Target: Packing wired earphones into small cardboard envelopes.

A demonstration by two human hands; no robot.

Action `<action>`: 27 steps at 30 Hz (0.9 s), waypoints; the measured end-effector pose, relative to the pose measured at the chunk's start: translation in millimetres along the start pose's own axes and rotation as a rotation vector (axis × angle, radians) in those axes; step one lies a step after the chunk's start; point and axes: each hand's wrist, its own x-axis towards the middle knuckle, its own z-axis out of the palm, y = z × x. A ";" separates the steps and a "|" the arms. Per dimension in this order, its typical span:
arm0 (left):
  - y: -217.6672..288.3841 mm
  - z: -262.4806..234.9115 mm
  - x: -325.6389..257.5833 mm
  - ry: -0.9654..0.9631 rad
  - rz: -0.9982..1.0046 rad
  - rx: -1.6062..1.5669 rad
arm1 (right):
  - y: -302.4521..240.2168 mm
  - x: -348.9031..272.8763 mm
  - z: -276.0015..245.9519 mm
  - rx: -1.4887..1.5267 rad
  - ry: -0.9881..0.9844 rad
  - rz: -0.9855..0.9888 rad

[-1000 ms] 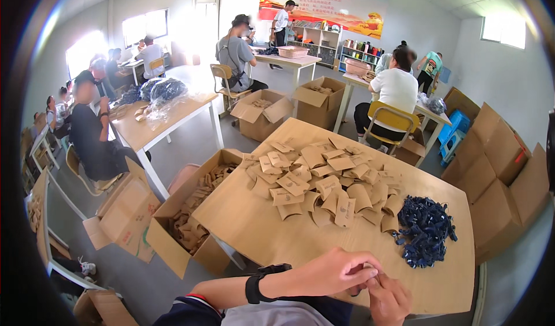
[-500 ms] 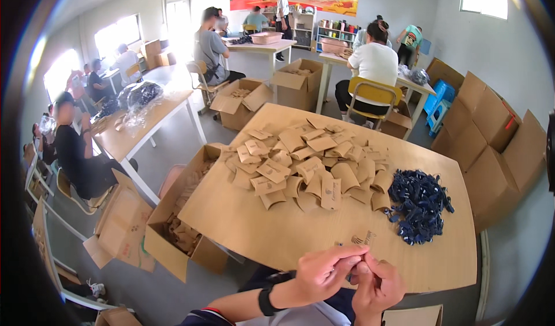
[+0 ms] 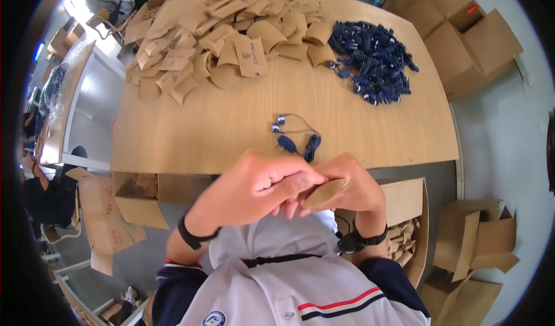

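Observation:
Over the table's near edge, my right hand point(image 3: 355, 187) is wrapped round a small brown cardboard pillow box point(image 3: 325, 193), whose pointed oval end faces up. My left hand point(image 3: 260, 181) is closed, thumb and forefinger pinching at the box's edge; its other fingers curl beneath. Just beyond my hands lies a single pair of dark blue earphones point(image 3: 285, 143) with silver buds and a bundled cord. Farther off, to the left and middle, many pillow boxes point(image 3: 251, 57) are heaped. A pile of bundled dark blue earphones point(image 3: 373, 63) sits at the right.
The wooden table point(image 3: 191, 135) has cartons around it. An open carton point(image 3: 399, 204) of pillow boxes stands by my right arm, another carton point(image 3: 139, 204) at the left. Stacked cartons point(image 3: 462, 42) line the right wall. A seated person point(image 3: 52, 193) is at the far left.
My view has tilted down toward my lap. Both hands have drawn back from over the table's front edge. The pillow box now shows between them, and the single earphones are uncovered.

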 end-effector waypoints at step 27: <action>-48.6 13.7 3.8 0.200 0.947 0.946 | 7.4 -22.0 56.8 0.775 0.284 -0.160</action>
